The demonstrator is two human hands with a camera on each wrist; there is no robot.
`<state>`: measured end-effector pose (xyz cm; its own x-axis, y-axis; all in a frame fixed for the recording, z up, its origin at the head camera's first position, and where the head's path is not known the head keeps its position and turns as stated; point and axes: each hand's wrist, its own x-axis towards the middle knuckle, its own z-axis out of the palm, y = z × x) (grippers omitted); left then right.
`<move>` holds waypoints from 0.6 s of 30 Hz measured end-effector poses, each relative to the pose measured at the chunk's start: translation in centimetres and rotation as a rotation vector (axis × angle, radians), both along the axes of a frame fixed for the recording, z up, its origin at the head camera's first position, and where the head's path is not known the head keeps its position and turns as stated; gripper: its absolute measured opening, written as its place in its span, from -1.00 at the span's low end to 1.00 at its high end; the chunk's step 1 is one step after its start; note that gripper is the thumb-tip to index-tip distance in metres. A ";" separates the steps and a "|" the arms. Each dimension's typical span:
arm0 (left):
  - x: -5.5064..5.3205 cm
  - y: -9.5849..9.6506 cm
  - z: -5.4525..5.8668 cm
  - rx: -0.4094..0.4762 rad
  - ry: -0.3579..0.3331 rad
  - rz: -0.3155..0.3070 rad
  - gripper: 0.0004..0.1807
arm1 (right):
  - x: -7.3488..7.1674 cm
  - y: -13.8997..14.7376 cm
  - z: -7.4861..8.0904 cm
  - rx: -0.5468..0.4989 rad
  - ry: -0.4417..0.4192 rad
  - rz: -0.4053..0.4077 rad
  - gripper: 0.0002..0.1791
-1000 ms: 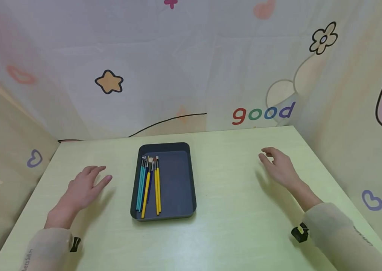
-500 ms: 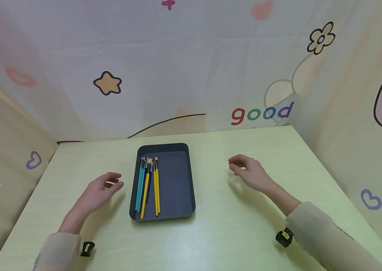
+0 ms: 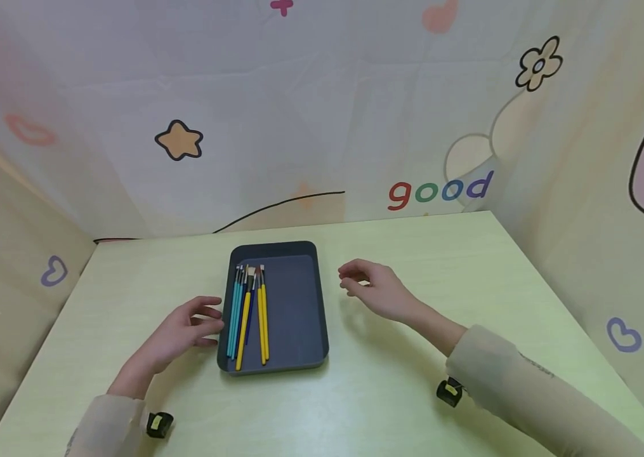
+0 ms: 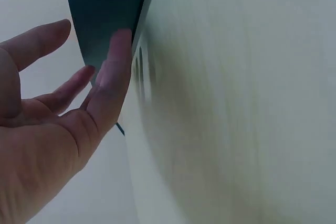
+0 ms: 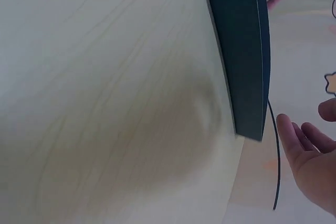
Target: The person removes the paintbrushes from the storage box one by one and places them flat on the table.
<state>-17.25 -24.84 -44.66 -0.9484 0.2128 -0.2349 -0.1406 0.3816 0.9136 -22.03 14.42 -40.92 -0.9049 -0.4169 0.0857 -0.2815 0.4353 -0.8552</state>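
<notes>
The dark grey tray [image 3: 295, 311], a shallow rectangular container with rounded corners, lay flat on the pale table [image 3: 287, 419], its long axis running from near to far. It contained a set of paintbrushes [image 3: 244, 320], all on the left side of the floor, with bristle ends toward the far wall and handles toward the near wall. Teal handles lay outermost, beside the left wall; dark blue and yellow handles lay further in. One yellow-handled brush with a wide, pale head lay slightly slanted. Two yellow-handled brushes lay side by side at the right edge of the set. The right part of the tray floor was bare.

The left hand [image 3: 181, 331] was positioned at the tray's left wall, fingers relaxed and parted, gripping nothing; contact with the wall could not be determined. The right hand [image 3: 380, 292] was positioned near the right wall, apart from it, fingers loosely bent and holding nothing.
</notes>
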 end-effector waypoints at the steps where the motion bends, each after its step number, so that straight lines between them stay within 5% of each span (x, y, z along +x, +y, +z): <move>1: 0.0 0.0 -0.1 0.021 -0.006 -0.006 -0.33 | 0.1 -0.4 0.0 0.010 0.005 0.008 -0.70; 9: -0.2 0.1 -0.4 0.106 -0.062 -0.024 -0.26 | 0.1 -3.1 0.0 -0.014 -0.018 0.057 -0.63; 14: -0.3 -0.1 -0.7 0.119 -0.084 -0.002 -0.26 | 0.2 -5.2 0.0 -0.021 -0.141 0.090 -0.58; 18: -0.3 -0.1 -0.9 0.131 -0.088 0.000 -0.26 | 0.3 -7.1 -0.3 -0.060 -0.323 0.112 -0.49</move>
